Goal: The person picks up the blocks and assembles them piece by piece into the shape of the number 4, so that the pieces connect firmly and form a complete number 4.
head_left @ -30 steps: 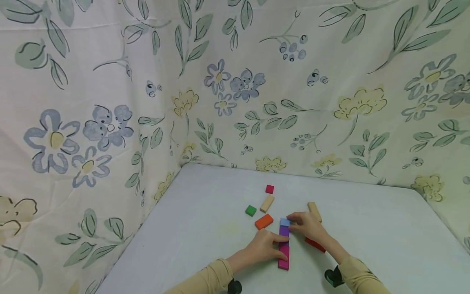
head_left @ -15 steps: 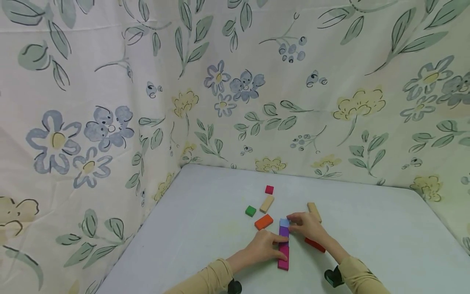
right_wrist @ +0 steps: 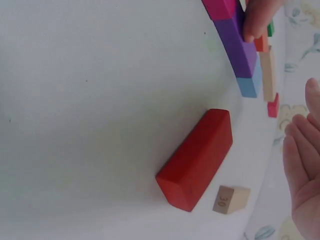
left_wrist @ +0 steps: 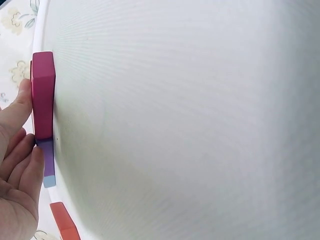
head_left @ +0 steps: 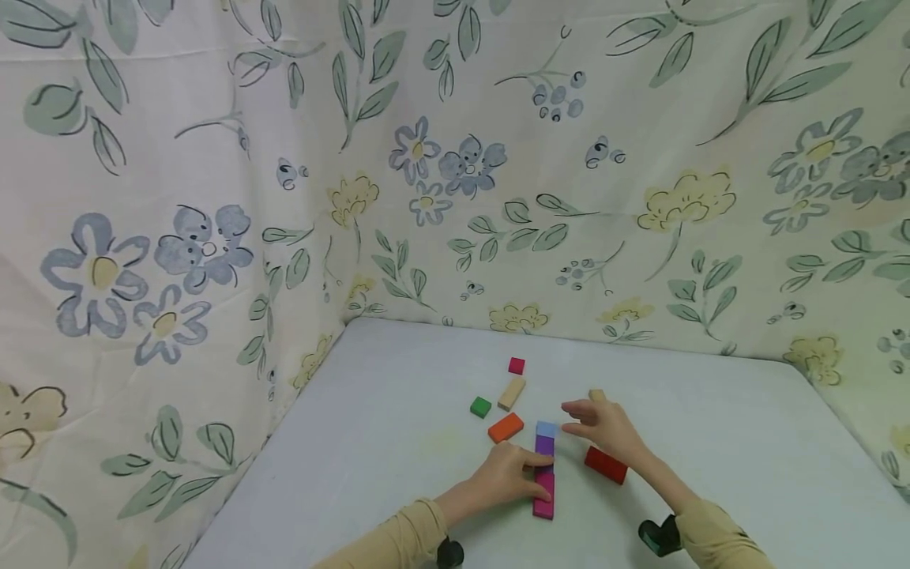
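A magenta block (head_left: 543,506), a purple block (head_left: 544,445) and a light blue block (head_left: 546,429) lie end to end in a row. My left hand (head_left: 501,478) rests over this row from the left. Its thumb touches the magenta block and a fingertip presses on top of the purple block (right_wrist: 237,47). To the right of the light blue block, my right hand (head_left: 604,427) hovers apart from it, holding nothing, its fingers extended. Under the right forearm lies a red block (right_wrist: 196,159).
An orange block (head_left: 505,427), a green block (head_left: 480,407), a natural wood block (head_left: 511,393) and a small red block (head_left: 517,365) lie left and beyond the row. Another wood block (right_wrist: 231,199) is partly behind the right hand. Floral cloth (head_left: 455,158) hangs around the white table (head_left: 384,379).
My right hand has drawn back from the light blue block to the right, uncovering more of the red block. The left hand stays on the row.
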Motion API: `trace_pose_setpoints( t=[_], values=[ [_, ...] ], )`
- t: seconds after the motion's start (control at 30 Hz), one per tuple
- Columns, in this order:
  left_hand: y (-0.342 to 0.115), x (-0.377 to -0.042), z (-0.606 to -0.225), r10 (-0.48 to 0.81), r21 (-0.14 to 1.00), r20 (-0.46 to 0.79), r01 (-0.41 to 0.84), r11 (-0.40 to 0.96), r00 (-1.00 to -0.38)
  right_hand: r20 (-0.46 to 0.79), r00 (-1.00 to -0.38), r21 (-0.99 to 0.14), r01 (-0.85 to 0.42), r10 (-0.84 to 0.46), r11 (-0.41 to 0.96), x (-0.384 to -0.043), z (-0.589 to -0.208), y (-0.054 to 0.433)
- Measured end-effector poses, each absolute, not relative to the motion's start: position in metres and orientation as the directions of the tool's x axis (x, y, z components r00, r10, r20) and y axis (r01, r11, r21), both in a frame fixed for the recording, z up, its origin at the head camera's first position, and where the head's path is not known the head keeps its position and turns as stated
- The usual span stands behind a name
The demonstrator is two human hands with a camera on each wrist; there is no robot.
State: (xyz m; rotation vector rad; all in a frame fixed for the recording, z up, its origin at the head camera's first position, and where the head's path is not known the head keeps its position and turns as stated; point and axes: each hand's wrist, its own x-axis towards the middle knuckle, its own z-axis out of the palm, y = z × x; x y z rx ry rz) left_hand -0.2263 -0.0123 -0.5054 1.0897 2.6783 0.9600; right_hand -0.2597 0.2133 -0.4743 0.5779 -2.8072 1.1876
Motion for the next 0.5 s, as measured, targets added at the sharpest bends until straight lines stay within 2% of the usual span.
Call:
trace_pose_setpoints(
  t=[0.27,0.5],
  values=[
    [-0.011,-0.225,-0.504,0.639,0.592,0.106,0.565,0.575,-0.762,0.229,-0.937,-0.686,-0.347,-0.263,0.640,-0.247,-0.460,0.230],
    [-0.010,-0.226,-0.505,0.635,0.605,0.096,0.551,0.574,-0.766,0.214,-0.957,-0.699,-0.292,-0.198,0.653,-0.238,-0.454,0.245]
  ],
)
